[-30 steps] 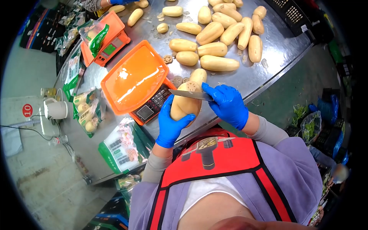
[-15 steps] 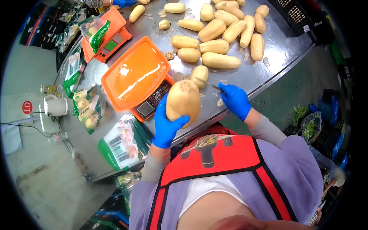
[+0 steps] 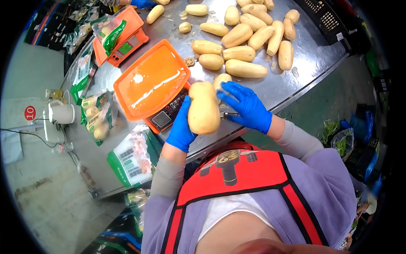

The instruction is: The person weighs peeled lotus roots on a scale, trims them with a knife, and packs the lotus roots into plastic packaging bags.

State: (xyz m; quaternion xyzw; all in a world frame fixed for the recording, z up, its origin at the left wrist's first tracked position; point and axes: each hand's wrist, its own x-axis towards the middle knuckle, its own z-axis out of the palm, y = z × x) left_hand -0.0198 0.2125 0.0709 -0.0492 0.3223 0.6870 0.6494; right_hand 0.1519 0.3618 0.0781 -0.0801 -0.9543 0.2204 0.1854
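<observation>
Just right of the near orange scale [image 3: 152, 82], the left hand [image 3: 181, 132] holds a pale lotus root [image 3: 204, 111], apparently already peeled. The right hand [image 3: 251, 111] is half open beside it; whether it grips the metal tool [image 3: 231, 114] is unclear. Left of the scale, roots look bagged [image 3: 99, 120]; beyond its right side, loose roots [image 3: 246, 68] lie unbagged.

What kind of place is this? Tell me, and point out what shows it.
Probably a produce packing room: many lotus root pieces lie on a metal table, beside an orange weighing scale and a printed produce bag.
</observation>
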